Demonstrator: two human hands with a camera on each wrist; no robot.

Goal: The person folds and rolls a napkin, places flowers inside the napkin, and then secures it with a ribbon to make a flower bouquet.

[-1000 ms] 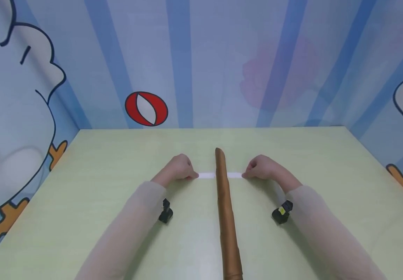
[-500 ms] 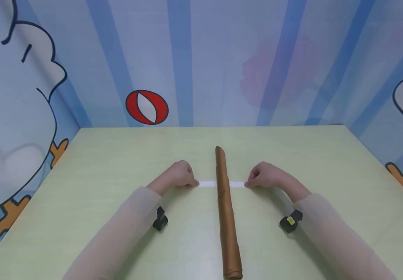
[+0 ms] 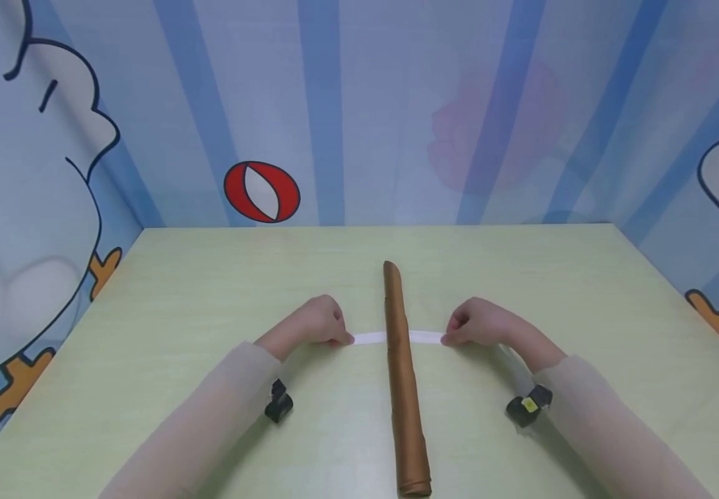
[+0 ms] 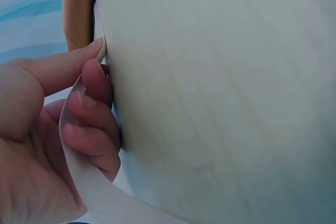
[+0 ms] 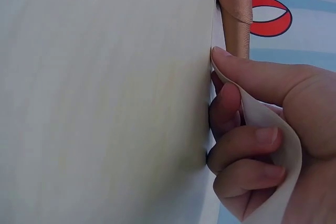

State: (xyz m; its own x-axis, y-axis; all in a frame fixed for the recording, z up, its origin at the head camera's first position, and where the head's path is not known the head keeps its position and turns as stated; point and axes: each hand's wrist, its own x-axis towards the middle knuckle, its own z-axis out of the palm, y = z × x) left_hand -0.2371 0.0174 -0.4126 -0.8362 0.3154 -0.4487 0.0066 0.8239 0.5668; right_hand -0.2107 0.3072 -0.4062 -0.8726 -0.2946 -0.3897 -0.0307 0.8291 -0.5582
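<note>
A long brown roll (image 3: pixel 405 402), seemingly of smooth rolled material, lies lengthwise on the pale table. Across it runs a white ribbon (image 3: pixel 426 337), its middle hidden beneath the roll. Left of the roll, my left hand (image 3: pixel 320 320) pinches the ribbon between thumb and index finger. My right hand (image 3: pixel 481 322) pinches it the same way on the right side. In the left wrist view the ribbon's tail (image 4: pixel 97 190) trails down across the palm. The right wrist view shows the other tail (image 5: pixel 268 121) running between the thumb and the curled fingers.
The light green-yellow table (image 3: pixel 209 270) meets a blue striped backdrop (image 3: pixel 371 111) at its far edge. A red and white ball (image 3: pixel 262 192) is printed on that backdrop. Dark wrist cameras (image 3: pixel 279 402) hang below both cuffs, close above the table.
Both hands have drawn toward me, bringing the ribbon along the roll, and have spread slightly apart. The ribbon, straight before, now bows a little. The roll stays nearly in place.
</note>
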